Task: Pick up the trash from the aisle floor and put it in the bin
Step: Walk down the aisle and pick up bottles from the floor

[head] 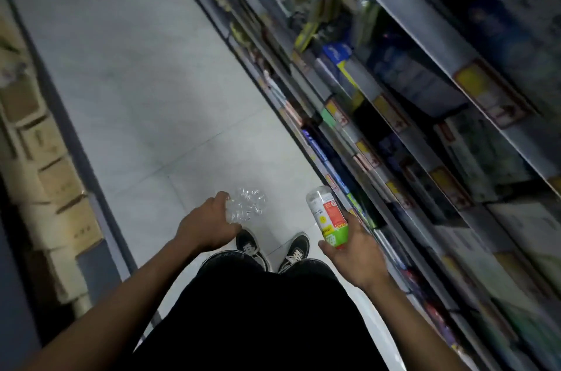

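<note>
Dark trousers [267,310] nearest, filling the lower middle, with two black lace-up shoes [252,244] with white laces planted on the pale tiled aisle floor [136,82] just beyond.

Left hand [209,223] held out above the left shoe, grip closed round a crumpled clear plastic bottle [246,205]; crushed body sticking out forward and to the right of the grip, off the floor.

Right hand [356,252] held out beside the right-side shelving, grip curled round the lower end of a labelled plastic bottle [329,219]; clear rounded end pointing up and forward from the grip, green band nearest the palm, red and white label panels above it. Printing on the label too small and blurred to read; no brand legible.

Right of that grip, store shelves [425,143] running down the aisle, stacked with boxed and packaged goods, yellow and red price tags [391,114] along the shelf edges, writing on them unreadable.

Left of the left grip, brown cardboard boxes [57,182] stacked along a blue-grey base edge, faint marks on their sides not legible.

Both bottles carried in the air, well apart from one another, one per grip.
</note>
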{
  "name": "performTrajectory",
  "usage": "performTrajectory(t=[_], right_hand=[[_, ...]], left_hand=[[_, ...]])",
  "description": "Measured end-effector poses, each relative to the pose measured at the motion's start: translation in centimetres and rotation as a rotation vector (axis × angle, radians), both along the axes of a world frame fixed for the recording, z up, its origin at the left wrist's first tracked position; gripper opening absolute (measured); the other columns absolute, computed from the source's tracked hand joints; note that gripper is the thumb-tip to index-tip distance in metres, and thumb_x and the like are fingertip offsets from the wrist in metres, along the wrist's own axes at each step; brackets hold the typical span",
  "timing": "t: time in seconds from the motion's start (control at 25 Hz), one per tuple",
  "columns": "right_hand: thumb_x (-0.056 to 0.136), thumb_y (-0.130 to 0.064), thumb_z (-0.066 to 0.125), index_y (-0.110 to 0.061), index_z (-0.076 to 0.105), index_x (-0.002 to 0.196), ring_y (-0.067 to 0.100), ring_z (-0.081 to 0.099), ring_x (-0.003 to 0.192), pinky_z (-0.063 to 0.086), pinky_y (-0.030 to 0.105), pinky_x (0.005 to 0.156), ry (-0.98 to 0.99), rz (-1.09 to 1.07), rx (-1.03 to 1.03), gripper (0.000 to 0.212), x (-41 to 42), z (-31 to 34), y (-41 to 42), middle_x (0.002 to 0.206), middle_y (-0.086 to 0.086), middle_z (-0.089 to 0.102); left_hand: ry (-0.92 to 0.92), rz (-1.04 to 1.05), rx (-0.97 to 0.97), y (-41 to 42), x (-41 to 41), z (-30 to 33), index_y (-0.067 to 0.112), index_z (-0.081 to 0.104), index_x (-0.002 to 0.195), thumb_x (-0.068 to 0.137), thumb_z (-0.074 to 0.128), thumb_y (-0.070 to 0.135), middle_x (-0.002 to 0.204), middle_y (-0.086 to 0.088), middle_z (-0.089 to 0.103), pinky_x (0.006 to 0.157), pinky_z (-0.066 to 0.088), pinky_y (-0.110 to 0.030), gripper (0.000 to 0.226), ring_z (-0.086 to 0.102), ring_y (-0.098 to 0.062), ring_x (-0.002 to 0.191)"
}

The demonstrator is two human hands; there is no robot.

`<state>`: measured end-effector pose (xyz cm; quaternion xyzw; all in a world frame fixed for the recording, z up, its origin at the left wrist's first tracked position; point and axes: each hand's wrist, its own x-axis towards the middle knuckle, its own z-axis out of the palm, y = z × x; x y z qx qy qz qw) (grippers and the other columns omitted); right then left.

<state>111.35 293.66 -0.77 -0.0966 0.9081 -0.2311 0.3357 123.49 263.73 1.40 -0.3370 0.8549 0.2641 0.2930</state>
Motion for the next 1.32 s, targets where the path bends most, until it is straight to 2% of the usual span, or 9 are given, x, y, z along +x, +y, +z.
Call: performTrajectory(t=[0.24, 0.44, 0.56, 0.72, 0.92, 1.04, 1.2, 1.32], right_hand=[[0.072, -0.056, 0.074, -0.037, 0.044, 0.131, 0.017, 0.066, 0.089, 0.058, 0.041, 0.076, -0.023, 0.353, -0.060, 0.068, -3.6, 0.8, -8.7, 0.111, -0.010, 0.065], [0.075, -0.053, 0.074, -0.038, 0.044, 0.130, 0.013, 0.064, 0.088, 0.055, 0.035, 0.072, -0.004, 0.599, -0.086, 0.064, -4.7, 1.6, -19.4, 0.108, -0.013, 0.065], [0.073, -0.060, 0.069, -0.040, 0.041, 0.130, 0.015, 0.065, 0.090, 0.058, 0.041, 0.075, 0.031, 0.686, -0.097, 0.067, -4.7, 1.9, -26.3, 0.109, -0.014, 0.064], [0.072, -0.063, 0.067, -0.039, 0.041, 0.131, 0.014, 0.065, 0.089, 0.059, 0.043, 0.074, 0.035, 0.730, -0.073, 0.069, -4.7, 2.4, -34.4, 0.108, -0.014, 0.064], [0.073, -0.060, 0.071, -0.035, 0.038, 0.141, 0.021, 0.066, 0.100, 0.057, 0.042, 0.081, 0.082, 0.723, 0.014, 0.079, -6.9, 2.7, -40.2, 0.122, -0.005, 0.064], [0.075, -0.058, 0.075, -0.034, 0.040, 0.142, 0.023, 0.066, 0.104, 0.055, 0.039, 0.081, 0.096, 0.675, 0.043, 0.080, -9.4, 2.6, -42.5, 0.124, -0.004, 0.066], [0.075, -0.057, 0.077, -0.032, 0.040, 0.138, 0.020, 0.065, 0.092, 0.054, 0.037, 0.074, 0.092, 0.590, 0.058, 0.077, -13.4, 1.8, -46.3, 0.118, -0.003, 0.067], [0.076, -0.056, 0.076, -0.032, 0.037, 0.139, 0.021, 0.065, 0.094, 0.057, 0.041, 0.079, 0.050, 0.557, 0.032, 0.079, -18.0, 0.3, -51.8, 0.119, -0.001, 0.066]], left_hand=[[0.065, 0.415, -0.081, -2.1, 6.3, 1.0, 0.031, 0.036, 0.143, 0.070, 0.061, 0.049, 0.120, 0.003, 0.060, 0.081, 0.049, -0.037, 0.079, 0.062, -0.025, 0.103], [0.042, 0.715, -0.080, -4.7, 12.8, 0.5, 0.030, 0.037, 0.142, 0.070, 0.062, 0.046, 0.124, 0.002, 0.062, 0.078, 0.050, -0.036, 0.077, 0.063, -0.026, 0.102], [0.011, 0.846, -0.040, -8.1, 15.0, -0.6, 0.029, 0.040, 0.139, 0.071, 0.064, 0.045, 0.119, 0.002, 0.064, 0.078, 0.054, -0.037, 0.074, 0.064, -0.025, 0.095], [-0.001, 0.884, 0.011, -15.1, 15.3, -1.4, 0.028, 0.040, 0.139, 0.071, 0.062, 0.047, 0.121, 0.000, 0.064, 0.082, 0.054, -0.040, 0.074, 0.063, -0.026, 0.095], [0.060, 0.766, 0.004, -25.5, 12.2, -1.2, 0.026, 0.039, 0.141, 0.074, 0.065, 0.045, 0.125, 0.000, 0.062, 0.079, 0.051, -0.037, 0.075, 0.063, -0.026, 0.100], [0.101, 0.692, -0.006, -31.7, 8.8, -0.7, 0.028, 0.038, 0.143, 0.073, 0.065, 0.046, 0.129, 0.001, 0.060, 0.080, 0.050, -0.037, 0.077, 0.061, -0.025, 0.103], [0.127, 0.663, -0.024, -39.6, 2.9, -0.3, 0.033, 0.036, 0.144, 0.074, 0.065, 0.045, 0.127, 0.004, 0.059, 0.083, 0.052, -0.039, 0.077, 0.061, -0.025, 0.105], [0.120, 0.641, -0.040, -45.8, -2.5, -0.6, 0.033, 0.036, 0.144, 0.075, 0.065, 0.044, 0.127, 0.005, 0.059, 0.082, 0.051, -0.038, 0.076, 0.061, -0.025, 0.104]])
